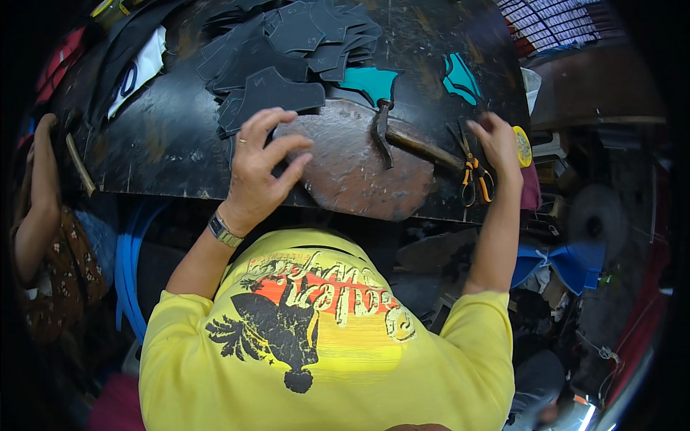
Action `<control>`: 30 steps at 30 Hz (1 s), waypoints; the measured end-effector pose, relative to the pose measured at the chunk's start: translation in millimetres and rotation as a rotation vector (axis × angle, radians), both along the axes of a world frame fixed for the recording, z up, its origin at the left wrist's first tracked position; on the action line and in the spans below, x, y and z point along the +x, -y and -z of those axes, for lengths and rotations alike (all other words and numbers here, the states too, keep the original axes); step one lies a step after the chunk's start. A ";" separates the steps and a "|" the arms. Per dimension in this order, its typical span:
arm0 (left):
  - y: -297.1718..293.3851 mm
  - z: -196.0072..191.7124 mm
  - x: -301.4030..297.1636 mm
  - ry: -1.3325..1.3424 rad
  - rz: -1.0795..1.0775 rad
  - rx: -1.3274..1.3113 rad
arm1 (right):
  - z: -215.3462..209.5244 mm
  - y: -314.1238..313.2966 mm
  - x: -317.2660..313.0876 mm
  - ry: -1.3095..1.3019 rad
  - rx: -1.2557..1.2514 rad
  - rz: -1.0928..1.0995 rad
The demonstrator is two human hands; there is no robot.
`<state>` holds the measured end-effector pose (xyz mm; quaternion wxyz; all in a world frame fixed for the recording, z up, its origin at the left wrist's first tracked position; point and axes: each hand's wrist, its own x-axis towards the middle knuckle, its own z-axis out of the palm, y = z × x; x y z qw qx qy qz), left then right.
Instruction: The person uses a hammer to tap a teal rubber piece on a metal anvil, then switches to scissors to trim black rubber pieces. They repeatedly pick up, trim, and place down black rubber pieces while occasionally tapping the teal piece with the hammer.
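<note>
My left hand (262,159) hovers over the left edge of a flat brown stone slab (338,172), its fingers curved, apart and holding nothing. Above that hand lies a heap of dark grey cut pieces (277,93) with chalk-like marks. A hammer (424,149) rests on the slab, its metal head against a teal cut piece (370,82). My right hand (497,144) is by the table's right edge with fingers loosely bent and apart, nothing visible in them. Just left of it lie orange-handled scissors (474,176). Farther back are more teal pieces (461,79).
A yellow round roll (522,146) sits at the table's right edge. White and black material (136,75) lies at the far left, near a wooden stick (80,164). Another person's arm (42,208) is at the left. Blue plastic furniture (131,266) stands below the table edge.
</note>
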<state>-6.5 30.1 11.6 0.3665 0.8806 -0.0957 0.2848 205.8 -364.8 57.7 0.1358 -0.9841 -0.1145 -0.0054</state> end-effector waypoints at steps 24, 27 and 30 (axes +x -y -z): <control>18.3 -4.9 -3.0 -0.233 0.377 -0.427 | 39.8 -11.2 98.2 0.522 0.248 0.315; 22.4 -6.3 1.5 -0.335 0.427 -0.593 | 32.2 -7.7 69.2 0.308 1.076 0.328; 33.8 -5.9 11.9 -0.423 0.501 -0.687 | 23.3 -22.7 19.3 0.019 1.310 0.282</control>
